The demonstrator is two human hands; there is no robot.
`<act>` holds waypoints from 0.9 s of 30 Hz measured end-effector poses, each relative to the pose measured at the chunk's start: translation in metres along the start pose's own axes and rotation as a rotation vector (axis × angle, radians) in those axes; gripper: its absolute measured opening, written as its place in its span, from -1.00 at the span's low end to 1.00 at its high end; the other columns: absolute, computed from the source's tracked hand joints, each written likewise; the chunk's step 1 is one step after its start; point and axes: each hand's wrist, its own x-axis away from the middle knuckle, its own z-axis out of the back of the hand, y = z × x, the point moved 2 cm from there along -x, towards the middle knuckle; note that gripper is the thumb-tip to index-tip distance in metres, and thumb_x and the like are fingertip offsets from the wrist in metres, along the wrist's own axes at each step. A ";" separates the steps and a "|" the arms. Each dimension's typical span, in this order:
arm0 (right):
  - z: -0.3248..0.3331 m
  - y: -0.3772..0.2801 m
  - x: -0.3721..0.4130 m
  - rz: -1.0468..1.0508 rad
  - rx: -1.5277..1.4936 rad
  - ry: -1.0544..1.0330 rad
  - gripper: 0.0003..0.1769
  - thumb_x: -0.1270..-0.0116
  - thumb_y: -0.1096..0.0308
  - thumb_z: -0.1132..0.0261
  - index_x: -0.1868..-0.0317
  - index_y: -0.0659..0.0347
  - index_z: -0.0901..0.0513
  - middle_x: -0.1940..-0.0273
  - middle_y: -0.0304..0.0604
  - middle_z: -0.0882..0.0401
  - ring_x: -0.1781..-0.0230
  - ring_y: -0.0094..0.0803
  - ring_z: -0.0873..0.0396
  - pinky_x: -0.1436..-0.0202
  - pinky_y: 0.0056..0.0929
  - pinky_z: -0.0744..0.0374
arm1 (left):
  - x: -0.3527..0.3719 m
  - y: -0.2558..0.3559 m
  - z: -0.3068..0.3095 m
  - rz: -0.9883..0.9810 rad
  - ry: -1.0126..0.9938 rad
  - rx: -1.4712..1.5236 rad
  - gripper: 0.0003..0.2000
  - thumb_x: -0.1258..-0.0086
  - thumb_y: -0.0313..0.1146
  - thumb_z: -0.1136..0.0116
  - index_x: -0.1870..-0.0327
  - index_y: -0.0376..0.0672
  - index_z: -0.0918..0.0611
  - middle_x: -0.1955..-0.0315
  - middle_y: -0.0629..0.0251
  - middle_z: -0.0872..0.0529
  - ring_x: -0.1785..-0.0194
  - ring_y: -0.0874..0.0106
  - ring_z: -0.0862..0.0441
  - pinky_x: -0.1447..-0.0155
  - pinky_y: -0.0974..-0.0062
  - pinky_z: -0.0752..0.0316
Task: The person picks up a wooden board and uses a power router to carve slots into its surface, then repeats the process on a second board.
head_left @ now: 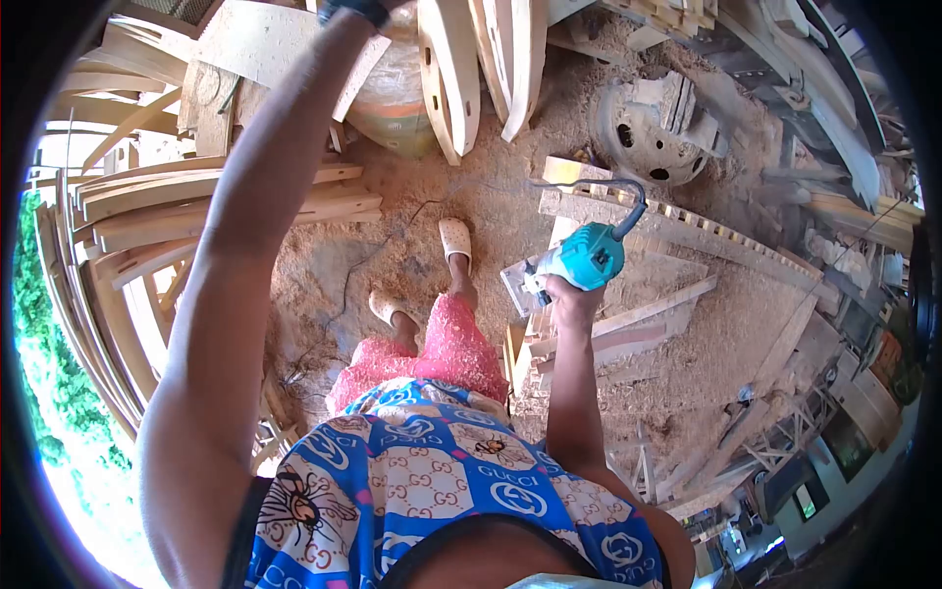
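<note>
My right hand (573, 306) is closed around the body of a teal trim router (587, 257). The router is tilted, its base plate (517, 287) facing left and its dark cord (634, 210) leaving the other end. It is held over the near edge of a low, sawdust-covered wooden bench (751, 339). Up at the top edge, my left arm reaches forward past a dark wristband; only a sliver of my left hand (395, 3) shows, and its fingers are outside the frame. Slotted curved wooden pieces (451, 74) stand near that arm.
Stacked curved wooden slats (147, 211) rise at left. A round dusty machine housing (653, 133) with holes sits beyond the bench. Loose wood strips (638, 319) lie on the bench. A thin cable (378, 245) crosses the sawdust-strewn floor (324, 265) near my feet.
</note>
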 end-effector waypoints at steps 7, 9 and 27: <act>0.015 0.020 0.004 0.028 0.029 0.024 -0.20 0.15 0.74 -0.35 -0.25 0.31 -0.51 0.01 -0.12 -0.65 0.04 -0.21 -0.71 -0.07 -0.20 -0.70 | 0.072 -0.003 -0.104 0.282 -0.177 0.067 -0.22 -0.42 0.26 -0.22 -0.08 -0.49 -0.39 0.03 -0.43 -0.69 -0.06 -0.26 -0.69 -0.15 -0.11 -0.59; 0.013 0.016 0.008 0.051 0.072 0.034 -0.17 0.16 0.74 -0.34 -0.29 0.33 -0.50 -0.03 -0.10 -0.66 0.00 -0.19 -0.71 -0.10 -0.19 -0.70 | 0.068 -0.019 -0.138 0.325 -0.131 0.082 -0.20 -0.40 0.24 -0.25 -0.13 -0.52 -0.38 -0.02 -0.43 -0.67 -0.13 -0.24 -0.66 -0.25 -0.07 -0.54; -0.006 0.017 0.039 -0.030 0.095 0.019 -0.27 0.14 0.67 -0.35 -0.20 0.31 -0.53 -0.09 -0.10 -0.59 -0.04 -0.25 -0.68 -0.10 -0.22 -0.69 | -0.090 -0.196 -0.223 -0.166 -0.479 -0.286 -0.61 -0.51 -0.11 -0.08 -0.14 -0.18 -0.70 -0.15 -0.12 -0.70 -0.26 0.03 -0.63 -0.41 0.04 -0.45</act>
